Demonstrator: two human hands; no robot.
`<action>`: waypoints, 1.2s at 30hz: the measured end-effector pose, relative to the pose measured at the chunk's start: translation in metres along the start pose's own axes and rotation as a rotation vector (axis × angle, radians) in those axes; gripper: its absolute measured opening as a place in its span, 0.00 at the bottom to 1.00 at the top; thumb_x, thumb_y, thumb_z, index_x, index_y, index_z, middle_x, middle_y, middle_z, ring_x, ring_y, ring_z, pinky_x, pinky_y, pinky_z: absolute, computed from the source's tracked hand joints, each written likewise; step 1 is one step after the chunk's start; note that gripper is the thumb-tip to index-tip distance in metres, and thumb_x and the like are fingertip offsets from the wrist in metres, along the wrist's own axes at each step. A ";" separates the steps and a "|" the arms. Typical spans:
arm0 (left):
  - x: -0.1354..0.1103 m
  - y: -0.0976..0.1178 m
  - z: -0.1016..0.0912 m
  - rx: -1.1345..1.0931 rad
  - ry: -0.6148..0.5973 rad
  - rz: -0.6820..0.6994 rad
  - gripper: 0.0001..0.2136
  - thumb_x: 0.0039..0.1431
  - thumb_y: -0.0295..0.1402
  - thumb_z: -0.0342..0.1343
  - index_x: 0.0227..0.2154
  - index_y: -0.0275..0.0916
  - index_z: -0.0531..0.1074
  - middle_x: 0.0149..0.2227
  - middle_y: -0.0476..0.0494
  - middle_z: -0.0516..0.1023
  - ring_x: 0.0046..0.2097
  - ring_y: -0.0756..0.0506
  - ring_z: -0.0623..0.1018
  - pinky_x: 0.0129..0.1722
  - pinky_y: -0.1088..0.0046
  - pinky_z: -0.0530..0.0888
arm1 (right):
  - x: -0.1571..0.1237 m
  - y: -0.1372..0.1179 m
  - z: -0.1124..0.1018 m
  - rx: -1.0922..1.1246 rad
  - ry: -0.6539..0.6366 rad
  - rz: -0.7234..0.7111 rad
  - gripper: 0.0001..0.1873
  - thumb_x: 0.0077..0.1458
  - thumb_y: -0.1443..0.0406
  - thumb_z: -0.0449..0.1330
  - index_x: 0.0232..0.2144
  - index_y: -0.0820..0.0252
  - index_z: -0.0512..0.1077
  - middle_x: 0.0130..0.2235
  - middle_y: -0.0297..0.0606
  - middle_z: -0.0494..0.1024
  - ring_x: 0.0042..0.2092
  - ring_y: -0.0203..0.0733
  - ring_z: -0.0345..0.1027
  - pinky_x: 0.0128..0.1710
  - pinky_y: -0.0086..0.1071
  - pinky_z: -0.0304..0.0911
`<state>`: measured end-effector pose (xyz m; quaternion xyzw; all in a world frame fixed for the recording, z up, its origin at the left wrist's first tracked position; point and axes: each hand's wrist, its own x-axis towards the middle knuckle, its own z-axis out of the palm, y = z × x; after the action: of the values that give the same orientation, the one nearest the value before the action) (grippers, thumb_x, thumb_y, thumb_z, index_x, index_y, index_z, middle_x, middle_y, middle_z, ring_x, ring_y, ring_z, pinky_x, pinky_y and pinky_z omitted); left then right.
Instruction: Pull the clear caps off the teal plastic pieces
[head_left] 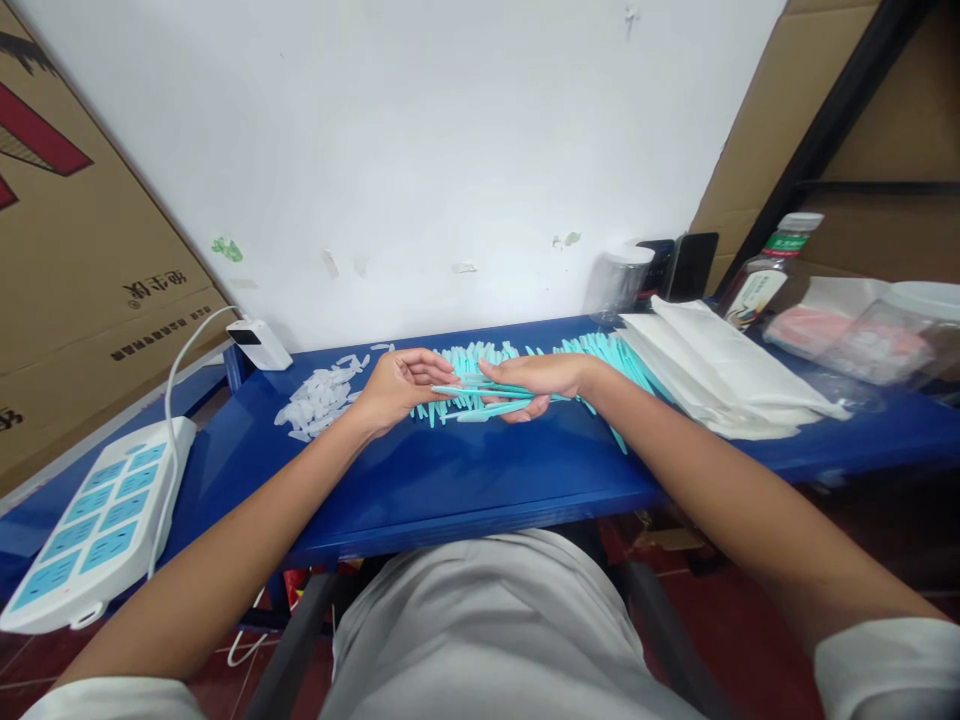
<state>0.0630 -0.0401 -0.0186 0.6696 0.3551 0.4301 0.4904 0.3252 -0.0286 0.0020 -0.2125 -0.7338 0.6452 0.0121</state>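
My right hand [529, 380] is closed around several slim turquoise sticks [491, 409] that look like eyebrow razors, pointing left across the palm. With thumb and fingers, my left hand [409, 385] pinches the left end of one stick [442, 389] in that bunch. Behind and below both hands, more turquoise sticks with pale ends [480, 352] lie in a row on the blue table [480, 480]. To the right, another heap of turquoise sticks [611, 355] is partly covered by my right wrist. Small translucent caps [319, 398] lie in a pile left of my left hand.
White paper-like sheets [720, 370] are stacked at the right, near a bottle [772, 265], a clear jar [619, 280] and phones [694, 265]. A white power strip [105, 520] and a small white device [260, 344] with a cable stand left. The wall [420, 150] borders the table's back.
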 end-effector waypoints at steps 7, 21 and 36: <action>-0.001 0.000 0.000 0.052 0.005 -0.009 0.21 0.40 0.40 0.79 0.34 0.36 0.80 0.35 0.37 0.86 0.43 0.36 0.86 0.46 0.59 0.83 | 0.003 0.002 0.000 0.045 -0.017 0.042 0.43 0.61 0.31 0.33 0.30 0.61 0.65 0.22 0.32 0.68 0.15 0.25 0.41 0.12 0.23 0.42; -0.001 -0.002 0.002 -0.010 -0.102 -0.036 0.21 0.41 0.38 0.79 0.37 0.35 0.80 0.35 0.38 0.87 0.38 0.40 0.86 0.36 0.69 0.81 | 0.008 0.000 0.010 -0.047 -0.040 0.100 0.46 0.62 0.32 0.30 0.23 0.62 0.65 0.16 0.28 0.58 0.16 0.26 0.39 0.14 0.23 0.42; -0.002 0.003 0.004 0.033 -0.201 -0.040 0.19 0.40 0.36 0.79 0.33 0.35 0.80 0.32 0.39 0.86 0.33 0.44 0.84 0.33 0.73 0.78 | 0.010 -0.001 0.025 0.079 0.020 0.088 0.38 0.59 0.31 0.42 0.38 0.57 0.67 0.18 0.24 0.57 0.19 0.29 0.39 0.16 0.23 0.38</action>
<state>0.0665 -0.0440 -0.0165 0.7102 0.3245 0.3449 0.5209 0.3085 -0.0489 -0.0041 -0.2506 -0.6974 0.6714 -0.0005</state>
